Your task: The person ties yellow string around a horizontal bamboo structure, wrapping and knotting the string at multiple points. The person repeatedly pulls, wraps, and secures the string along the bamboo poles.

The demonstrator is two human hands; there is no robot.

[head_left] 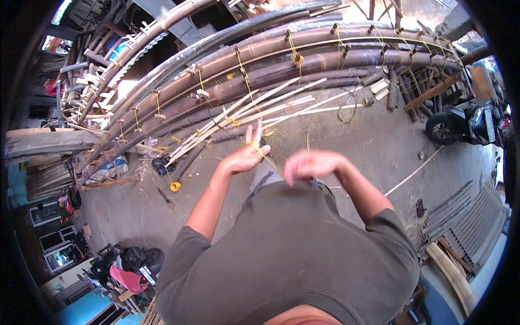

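Hand work with yellow cord above a concrete floor [374,146]. The yellow cord [257,147] lies across the raised fingers of the left hand [244,159], close by the thumb; whether the thumb pinches it cannot be told. The right hand [310,164], bent at the wrist and blurred, is apart from the left; whether it grasps anything cannot be told. Probable faults: uneven tension could let the cord slide off the fingertips, or draw it tight enough to bite the skin. Slack would tangle if turns crossed, or catch on the split bamboo strips [208,130] strewn toward the floor's far edge, before the lashed bamboo poles [319,64]. Toward the floor's left edge lie a yellow roll [175,187] and, nearer the wearer, what appears to be a knife [166,198]; a careless backward step to the left could bring a foot onto its blade.
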